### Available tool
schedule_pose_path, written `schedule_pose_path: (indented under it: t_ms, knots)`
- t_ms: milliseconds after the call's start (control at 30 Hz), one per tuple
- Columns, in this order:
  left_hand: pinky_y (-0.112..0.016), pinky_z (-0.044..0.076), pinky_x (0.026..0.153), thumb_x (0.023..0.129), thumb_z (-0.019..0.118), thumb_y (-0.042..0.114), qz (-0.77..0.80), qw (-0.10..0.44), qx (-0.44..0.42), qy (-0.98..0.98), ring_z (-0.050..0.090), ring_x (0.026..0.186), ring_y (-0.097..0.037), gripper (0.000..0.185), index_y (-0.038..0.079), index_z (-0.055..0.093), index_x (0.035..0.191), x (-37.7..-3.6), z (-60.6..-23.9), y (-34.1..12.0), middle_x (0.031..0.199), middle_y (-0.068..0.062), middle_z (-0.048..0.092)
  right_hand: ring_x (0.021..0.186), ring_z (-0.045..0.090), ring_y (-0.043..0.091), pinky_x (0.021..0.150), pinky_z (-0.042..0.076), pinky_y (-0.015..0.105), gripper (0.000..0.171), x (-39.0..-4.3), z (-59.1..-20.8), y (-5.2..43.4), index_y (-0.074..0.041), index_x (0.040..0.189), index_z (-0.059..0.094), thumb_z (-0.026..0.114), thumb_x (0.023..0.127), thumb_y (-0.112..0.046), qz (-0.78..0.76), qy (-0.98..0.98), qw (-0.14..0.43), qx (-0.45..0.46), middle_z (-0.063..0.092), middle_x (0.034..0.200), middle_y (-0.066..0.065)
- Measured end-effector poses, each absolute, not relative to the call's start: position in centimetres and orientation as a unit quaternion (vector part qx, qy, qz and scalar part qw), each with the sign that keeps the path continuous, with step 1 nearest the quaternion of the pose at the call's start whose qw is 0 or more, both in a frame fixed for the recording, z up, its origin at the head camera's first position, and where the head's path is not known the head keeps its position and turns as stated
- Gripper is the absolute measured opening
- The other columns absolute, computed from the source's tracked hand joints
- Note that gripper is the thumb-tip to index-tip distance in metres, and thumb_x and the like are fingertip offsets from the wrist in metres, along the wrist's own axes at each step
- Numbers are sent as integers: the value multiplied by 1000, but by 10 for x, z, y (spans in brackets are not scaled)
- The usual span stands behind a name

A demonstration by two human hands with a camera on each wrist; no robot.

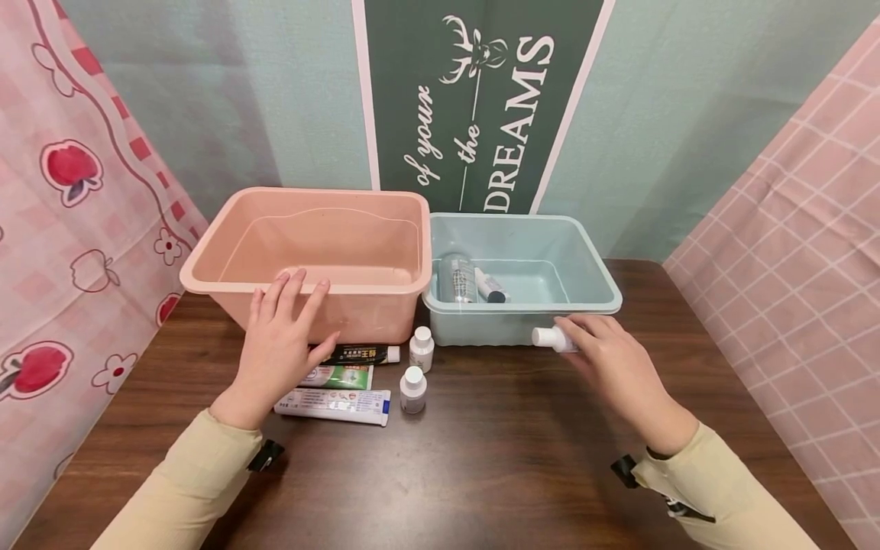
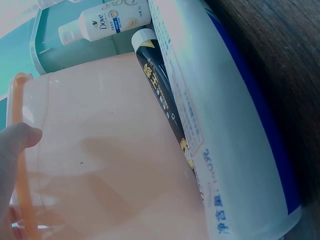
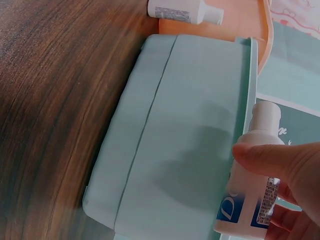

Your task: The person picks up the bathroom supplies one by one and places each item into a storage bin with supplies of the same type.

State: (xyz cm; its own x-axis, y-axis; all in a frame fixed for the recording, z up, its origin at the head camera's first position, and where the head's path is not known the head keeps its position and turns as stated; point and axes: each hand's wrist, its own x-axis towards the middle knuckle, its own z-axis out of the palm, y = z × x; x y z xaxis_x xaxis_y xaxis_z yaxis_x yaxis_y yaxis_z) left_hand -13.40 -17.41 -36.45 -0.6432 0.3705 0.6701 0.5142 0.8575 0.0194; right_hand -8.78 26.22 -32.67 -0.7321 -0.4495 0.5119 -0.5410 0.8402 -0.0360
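Observation:
My right hand grips a small white bottle with blue lettering, thumb across its side, at the front rim of the light blue bin. Inside that bin lie a clear bottle and a small white bottle with a dark cap. My left hand rests with spread fingers over the front rim of the pink bin; its thumb lies against the outside wall. Below that hand are a black tube, a green-and-white tube and a white tube, partly covered by it.
Two small white bottles stand on the table beside the tubes, one farther back and one nearer. The bins sit side by side on the dark wooden table, before a green printed cloth. Patterned cloths hang at both sides.

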Motion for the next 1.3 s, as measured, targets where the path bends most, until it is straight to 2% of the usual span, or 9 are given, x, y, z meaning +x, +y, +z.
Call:
schedule_pose_path:
  t_ms: [367, 767, 1300]
  knots:
    - [-66, 19, 98, 74, 59, 44, -104, 344, -248, -900, 30, 126, -45, 71, 8, 44, 134, -134, -364, -174, 139, -25, 34, 96, 55, 32, 73, 47, 49, 50, -89, -327, 264, -2, 113, 65, 79, 65, -1, 93, -925, 251, 269, 62, 105, 13]
    - [-66, 20, 97, 78, 53, 47, -107, 347, -251, -897, 31, 125, -45, 69, 8, 45, 134, -133, -363, -175, 138, -26, 34, 98, 55, 33, 74, 46, 49, 50, -91, -320, 263, -2, 114, 64, 79, 66, -1, 90, -925, 255, 267, 62, 106, 14]
    - [-66, 20, 96, 78, 53, 47, -108, 343, -251, -899, 29, 127, -44, 69, 8, 45, 134, -133, -363, -175, 138, -26, 34, 96, 55, 33, 76, 46, 48, 49, -92, -312, 263, -2, 114, 64, 78, 67, -2, 85, -924, 257, 270, 62, 104, 14]
